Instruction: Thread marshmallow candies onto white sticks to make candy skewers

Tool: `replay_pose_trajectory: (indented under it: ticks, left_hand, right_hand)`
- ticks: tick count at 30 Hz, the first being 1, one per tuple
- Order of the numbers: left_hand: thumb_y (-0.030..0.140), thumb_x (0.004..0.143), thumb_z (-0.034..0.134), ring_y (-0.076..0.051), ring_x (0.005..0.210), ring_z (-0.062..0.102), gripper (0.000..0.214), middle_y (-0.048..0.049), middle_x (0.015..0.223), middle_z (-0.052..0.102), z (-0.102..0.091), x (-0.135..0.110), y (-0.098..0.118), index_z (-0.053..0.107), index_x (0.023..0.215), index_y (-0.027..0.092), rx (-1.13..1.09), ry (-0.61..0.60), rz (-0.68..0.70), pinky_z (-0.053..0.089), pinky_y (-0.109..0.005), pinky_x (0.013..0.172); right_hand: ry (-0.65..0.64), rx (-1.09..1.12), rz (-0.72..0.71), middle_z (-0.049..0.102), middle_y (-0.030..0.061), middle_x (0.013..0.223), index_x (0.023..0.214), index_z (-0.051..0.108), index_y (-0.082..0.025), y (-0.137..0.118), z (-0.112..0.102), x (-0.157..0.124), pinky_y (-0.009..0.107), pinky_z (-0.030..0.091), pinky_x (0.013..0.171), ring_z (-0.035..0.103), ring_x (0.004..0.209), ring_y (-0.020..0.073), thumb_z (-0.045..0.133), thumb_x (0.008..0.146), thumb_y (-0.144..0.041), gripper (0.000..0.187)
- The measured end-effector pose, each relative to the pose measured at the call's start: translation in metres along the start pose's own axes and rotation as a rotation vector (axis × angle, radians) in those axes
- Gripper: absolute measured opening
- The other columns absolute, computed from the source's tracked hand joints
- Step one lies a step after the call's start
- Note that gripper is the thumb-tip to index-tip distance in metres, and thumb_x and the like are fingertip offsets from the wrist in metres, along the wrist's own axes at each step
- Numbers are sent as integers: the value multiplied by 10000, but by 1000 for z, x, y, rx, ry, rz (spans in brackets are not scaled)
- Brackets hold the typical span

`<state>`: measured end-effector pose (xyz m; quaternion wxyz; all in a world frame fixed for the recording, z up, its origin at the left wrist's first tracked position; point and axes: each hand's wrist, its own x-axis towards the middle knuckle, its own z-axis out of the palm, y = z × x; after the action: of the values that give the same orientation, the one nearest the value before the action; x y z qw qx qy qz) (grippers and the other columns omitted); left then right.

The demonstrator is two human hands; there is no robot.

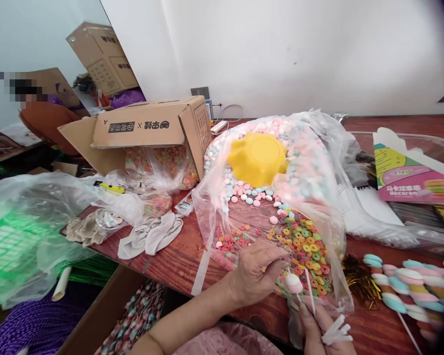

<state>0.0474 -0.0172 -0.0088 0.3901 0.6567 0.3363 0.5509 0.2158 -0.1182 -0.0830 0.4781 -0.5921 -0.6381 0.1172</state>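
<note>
My right hand (316, 328) grips several white sticks (310, 291) at the lower right. A pink-and-white marshmallow (293, 284) is threaded on one of them, near its upper end. Just above it, my left hand (261, 271) has its thumb and fingers pinched by the stick's tip; whatever may be between them is hidden. Around both hands lies a clear plastic bag, opened out, with colourful candy rings (305, 241) close by. Pastel marshmallows (249, 195) are heaped behind the rings, and a yellow wavy-edged bowl (259, 158) sits upside down on the heap.
Finished marshmallow skewers (410, 283) lie at the right, below a clear tray with a printed macaron box (410, 172). An open cardboard box (144, 121) holds bagged candy rings. Grey cloth (151, 234) lies near the table's left edge. Two people work in the left background.
</note>
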Motion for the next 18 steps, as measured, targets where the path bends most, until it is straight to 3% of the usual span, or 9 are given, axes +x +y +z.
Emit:
replay_pose_trajectory:
  ticks: [2,4,6,8,11,15,18]
  left_hand:
    - [309,826,733,-190,786,695,199,-52,835,736,1,4,0,755,1013,246,-184,56,-125,572,-340,758]
    - [334,756,806,-147,668,667,393,-1,739,685,2,10,-2,715,1128,244,-440,116,-307,557,-285,671]
    - [314,665,876,-118,587,637,627,32,705,655,3,17,-5,649,1246,249,-626,85,-442,533,-249,610]
    - [286,620,902,-118,588,642,754,27,733,674,5,20,-7,598,1310,246,-673,17,-483,520,-239,598]
    - [298,708,847,-129,679,663,712,7,763,700,10,11,-7,566,1358,230,-495,-24,-380,533,-264,703]
    - [332,862,703,-131,743,662,619,-19,805,725,12,-2,-7,504,1434,201,-169,-169,-186,528,-304,831]
    - [386,896,653,-139,750,662,527,-42,866,737,-5,25,-13,567,1376,185,-19,-243,-199,527,-273,751]
  right_hand:
    - [16,-27,-12,775,74,938,1037,747,-179,2,1,-1,187,587,572,749,783,217,613,937,-306,209]
    - [13,-24,-15,776,77,939,1036,744,-169,4,1,-1,187,593,601,750,786,214,614,940,-303,209]
    - [2,1,-4,778,72,934,1040,743,-164,7,2,-1,197,602,653,751,796,213,612,943,-307,217]
    - [1,22,33,778,73,941,1032,749,-156,9,3,-2,201,603,688,750,819,215,619,941,-337,240]
    - [22,53,154,775,87,963,1014,761,-141,12,5,-5,204,598,716,747,850,222,631,928,-422,321]
    - [42,101,318,774,93,908,1004,776,-137,15,5,-8,189,576,622,741,791,217,650,880,-552,452]
    - [141,108,404,761,87,803,974,775,-130,14,5,-9,208,560,577,713,671,200,658,859,-588,486]
